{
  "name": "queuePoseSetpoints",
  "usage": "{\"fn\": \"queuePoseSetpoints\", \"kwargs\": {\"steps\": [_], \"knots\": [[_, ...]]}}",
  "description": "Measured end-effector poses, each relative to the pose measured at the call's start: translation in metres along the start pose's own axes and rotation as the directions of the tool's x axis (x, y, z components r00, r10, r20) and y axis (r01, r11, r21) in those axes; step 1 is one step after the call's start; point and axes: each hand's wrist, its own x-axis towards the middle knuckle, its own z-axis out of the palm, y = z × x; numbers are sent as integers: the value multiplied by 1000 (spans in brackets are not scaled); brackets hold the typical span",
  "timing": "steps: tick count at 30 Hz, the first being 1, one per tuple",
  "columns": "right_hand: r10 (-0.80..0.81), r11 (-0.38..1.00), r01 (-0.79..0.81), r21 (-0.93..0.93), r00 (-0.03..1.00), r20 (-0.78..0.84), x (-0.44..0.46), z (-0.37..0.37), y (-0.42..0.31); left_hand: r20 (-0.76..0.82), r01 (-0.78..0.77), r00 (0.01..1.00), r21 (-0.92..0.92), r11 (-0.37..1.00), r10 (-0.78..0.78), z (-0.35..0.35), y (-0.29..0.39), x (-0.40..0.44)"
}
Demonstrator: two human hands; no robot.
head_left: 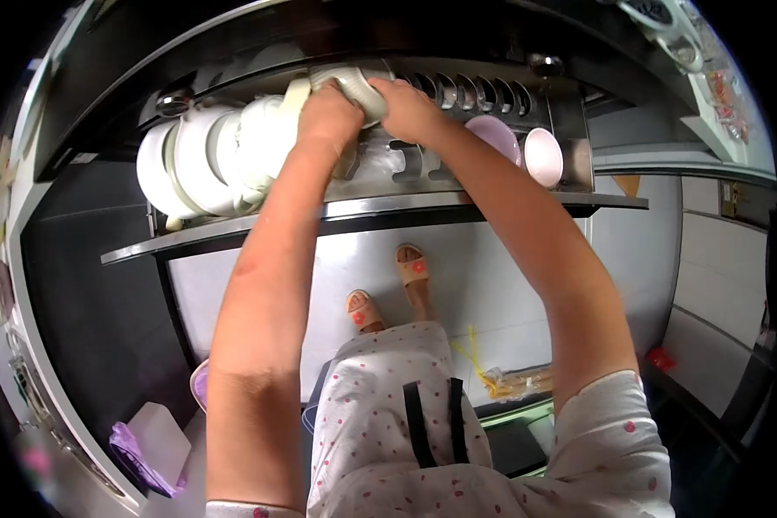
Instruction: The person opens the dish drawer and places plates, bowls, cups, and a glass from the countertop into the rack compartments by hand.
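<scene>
A white ribbed bowl (pixel 364 95) is tilted on its side at the back of a pulled-out dish drawer. My left hand (pixel 330 114) is closed on the bowl's left side, its fingertips partly hidden. From the right, my right hand (pixel 406 110) grips the rim. Left of my left hand, white plates and bowls (pixel 203 160) stand on edge in a row. Below my hands lies a clear plastic-looking item (pixel 380 162), too blurred to name, beside metal rack dividers (pixel 407 161).
The drawer's metal front rail (pixel 388 205) runs under my forearms. Curved metal dividers (pixel 466 92) line the back right. A pink bowl (pixel 495 138) and a paler one (pixel 543 158) sit at the right end. A purple-lined bin (pixel 151 449) stands on the floor at left.
</scene>
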Motion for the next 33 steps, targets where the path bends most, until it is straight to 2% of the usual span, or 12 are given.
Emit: {"fn": "queuePoseSetpoints", "kwargs": {"steps": [5, 7, 9, 11, 15, 17, 19, 22, 28, 31, 32, 33], "knots": [[-53, 994, 65, 92, 990, -133, -25, -4, -27, -45, -121, 993, -254, 960, 114, -19, 10, -52], [32, 987, -40, 159, 998, 52, -29, 7, -32, -24, -76, 997, -343, 936, 72, -26, 9, -69], [-35, 979, 61, 194, 991, -132, -65, -7, -70, -123, -75, 992, -341, 937, 35, -44, 15, -94], [51, 974, -39, 224, 998, -49, -84, -22, -106, -236, -101, 972, -351, 931, 17, -53, 12, -111], [-46, 935, 70, 347, 996, -78, -97, -22, -149, -255, 29, 944, -570, 821, -210, -91, 11, -140], [-80, 964, 90, 249, 995, -52, -99, -35, -188, -284, 83, 910, -589, 804, -302, -111, 5, -148], [-32, 901, 27, 433, 999, 3, -97, -39, -216, -303, 93, 883, -637, 765, -359, -141, 1, -158], [-55, 887, 25, 462, 997, 52, -88, -57, -264, -352, 93, 842, -653, 752, -409, -176, -13, -156], [-312, 753, 216, 621, 949, 49, -25, -31, -330, -458, -80, 754, -776, 626, -471, -237, -72, -139], [-335, 658, 142, 739, 935, 119, 9, -19, -379, -468, -233, 718, -859, 455, -516, -278, -137, -119], [-364, 647, 198, 736, 929, 70, 30, -5, -393, -442, -209, 688, -880, 427, -576, -299, -156, -117], [-297, 677, 85, 731, 940, 165, 36, -18, -428, -412, -184, 659, -899, 397, -629, -330, -168, -119]]}}
